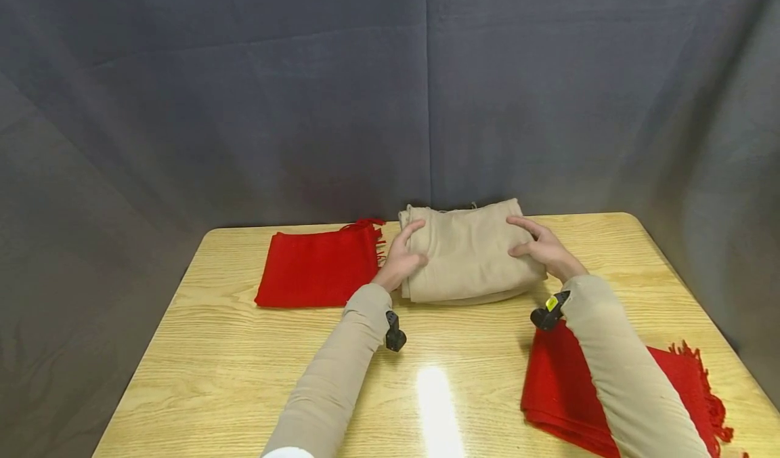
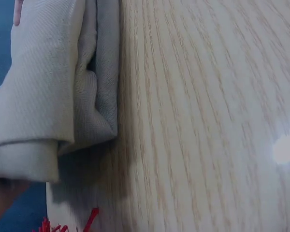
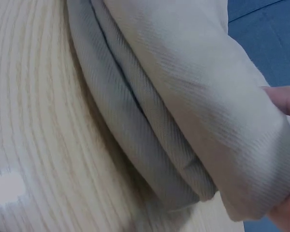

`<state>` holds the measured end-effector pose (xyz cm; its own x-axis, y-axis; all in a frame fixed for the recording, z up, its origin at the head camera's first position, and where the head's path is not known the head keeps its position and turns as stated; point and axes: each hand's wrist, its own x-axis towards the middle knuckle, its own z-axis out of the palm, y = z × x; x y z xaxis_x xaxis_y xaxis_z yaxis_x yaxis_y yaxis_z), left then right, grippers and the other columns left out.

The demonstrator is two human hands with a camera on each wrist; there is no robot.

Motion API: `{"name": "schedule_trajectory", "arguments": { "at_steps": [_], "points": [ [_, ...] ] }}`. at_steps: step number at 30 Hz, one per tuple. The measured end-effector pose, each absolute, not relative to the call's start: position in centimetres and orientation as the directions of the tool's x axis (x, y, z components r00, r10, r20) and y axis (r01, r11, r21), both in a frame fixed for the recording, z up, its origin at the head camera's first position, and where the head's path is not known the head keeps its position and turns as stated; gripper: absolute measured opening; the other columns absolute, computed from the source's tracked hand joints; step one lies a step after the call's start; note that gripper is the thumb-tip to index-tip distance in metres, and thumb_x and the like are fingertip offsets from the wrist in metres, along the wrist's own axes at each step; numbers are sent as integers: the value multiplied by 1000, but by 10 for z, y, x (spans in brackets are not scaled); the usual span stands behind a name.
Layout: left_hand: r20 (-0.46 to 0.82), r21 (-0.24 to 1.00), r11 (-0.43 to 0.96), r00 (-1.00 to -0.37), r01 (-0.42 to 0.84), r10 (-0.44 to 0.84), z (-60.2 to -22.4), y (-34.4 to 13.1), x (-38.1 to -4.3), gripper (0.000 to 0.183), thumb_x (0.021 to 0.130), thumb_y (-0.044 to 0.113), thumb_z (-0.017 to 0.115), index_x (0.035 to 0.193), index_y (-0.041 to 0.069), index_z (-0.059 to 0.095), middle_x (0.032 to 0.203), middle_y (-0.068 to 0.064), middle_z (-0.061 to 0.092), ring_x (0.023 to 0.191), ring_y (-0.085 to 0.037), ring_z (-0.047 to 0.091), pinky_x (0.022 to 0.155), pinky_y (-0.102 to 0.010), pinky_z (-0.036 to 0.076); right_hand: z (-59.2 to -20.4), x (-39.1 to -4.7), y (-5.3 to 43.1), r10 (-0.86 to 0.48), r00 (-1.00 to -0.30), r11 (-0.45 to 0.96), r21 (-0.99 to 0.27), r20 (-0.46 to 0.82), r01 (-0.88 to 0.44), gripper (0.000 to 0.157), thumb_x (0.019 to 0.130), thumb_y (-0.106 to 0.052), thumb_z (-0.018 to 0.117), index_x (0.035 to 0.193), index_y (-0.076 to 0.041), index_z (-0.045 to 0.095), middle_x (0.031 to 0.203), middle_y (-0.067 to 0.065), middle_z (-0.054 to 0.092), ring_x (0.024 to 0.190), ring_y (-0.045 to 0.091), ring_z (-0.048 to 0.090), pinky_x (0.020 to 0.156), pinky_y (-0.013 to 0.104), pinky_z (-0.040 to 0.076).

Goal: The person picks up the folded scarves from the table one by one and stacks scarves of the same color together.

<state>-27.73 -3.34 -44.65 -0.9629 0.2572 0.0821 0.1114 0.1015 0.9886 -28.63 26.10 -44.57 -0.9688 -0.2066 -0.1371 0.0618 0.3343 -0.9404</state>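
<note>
A folded beige scarf (image 1: pixel 469 251) lies in several layers at the far middle of the table, a few loose threads at its back edge. My left hand (image 1: pixel 402 258) grips its left end, and my right hand (image 1: pixel 544 246) holds the right end. In the left wrist view, the stacked folds of the beige scarf (image 2: pixel 41 82) show, the hand mostly out of frame. Fingers (image 3: pixel 284 100) of the right hand rest against the upper layer in the right wrist view. Both hands' other fingers are partly hidden by the cloth.
Left of the beige scarf lies a folded red scarf (image 1: pixel 319 268), fringe toward the left hand. Another folded red scarf (image 1: pixel 557 383) is at the near right, partly under the right forearm. A grey curtain (image 1: pixel 341 106) hangs behind the wooden table (image 1: pixel 244 377).
</note>
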Motion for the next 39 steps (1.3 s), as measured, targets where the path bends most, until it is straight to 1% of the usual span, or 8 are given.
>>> {"name": "schedule_trajectory", "arguments": {
  "at_steps": [5, 13, 21, 25, 28, 32, 35, 39],
  "points": [
    [45, 990, 118, -973, 74, 226, -456, -31, -283, 73, 67, -21, 52, 134, 6, 42, 143, -8, 32, 132, -20, 22, 92, -33, 33, -450, -284, 263, -204, -967, 334, -939, -151, 77, 71, 81, 3, 60, 143, -4, 26, 151, 12, 3, 136, 30, -6, 106, 53, 4],
    [20, 985, 166, -986, 47, 163, -476, -28, -293, 72, 68, -15, 56, 134, 10, 43, 143, -5, 33, 132, -19, 23, 101, -40, 28, -459, -281, 269, -213, -962, 350, -933, -171, 89, 69, 85, -3, 59, 144, -4, 22, 151, 14, 3, 135, 34, -8, 106, 54, 3],
    [0, 967, 255, -995, 25, 98, -476, -36, -292, 65, 74, -7, 55, 134, 14, 44, 141, -6, 36, 128, -23, 32, 95, -40, 35, -457, -279, 269, -214, -959, 428, -900, -187, 80, 66, 88, -11, 58, 143, -3, 23, 150, 17, 7, 134, 42, -3, 104, 56, 8],
    [9, 959, 282, -994, 39, 108, -475, -39, -291, 64, 76, -6, 55, 136, 12, 42, 139, -9, 38, 124, -23, 36, 91, -38, 37, -451, -278, 267, -201, -960, 454, -887, -194, 84, 65, 88, -12, 58, 143, -2, 24, 149, 19, 8, 133, 43, 0, 104, 57, 11],
    [7, 963, 268, -993, 39, 122, -473, -42, -289, 64, 76, -6, 54, 136, 9, 40, 135, -13, 41, 118, -26, 42, 85, -36, 40, -448, -276, 266, -171, -966, 475, -876, -193, 91, 64, 87, -11, 58, 142, -1, 26, 148, 22, 11, 133, 44, 6, 103, 56, 16],
    [20, 961, 273, -992, 53, 123, -470, -46, -290, 64, 75, -7, 54, 136, 7, 39, 128, -16, 45, 108, -29, 51, 78, -35, 45, -445, -275, 267, -118, -978, 513, -854, -171, 87, 60, 86, -7, 58, 139, 2, 31, 143, 27, 21, 129, 44, 19, 97, 53, 30],
    [62, 934, 343, -992, 97, 113, -467, -50, -290, 62, 76, -6, 56, 135, 6, 40, 125, -18, 46, 104, -30, 54, 78, -37, 47, -442, -274, 268, -86, -987, 541, -838, -137, 69, 55, 85, -4, 56, 136, 4, 35, 137, 30, 29, 125, 43, 28, 86, 47, 40],
    [99, 910, 393, -989, 136, 113, -463, -54, -289, 59, 79, -4, 57, 135, 5, 40, 124, -19, 46, 101, -32, 53, 79, -40, 47, -437, -272, 268, -56, -993, 554, -830, -108, 59, 53, 85, -4, 57, 134, 5, 38, 131, 33, 33, 119, 44, 36, 79, 44, 44]
  ]
}}
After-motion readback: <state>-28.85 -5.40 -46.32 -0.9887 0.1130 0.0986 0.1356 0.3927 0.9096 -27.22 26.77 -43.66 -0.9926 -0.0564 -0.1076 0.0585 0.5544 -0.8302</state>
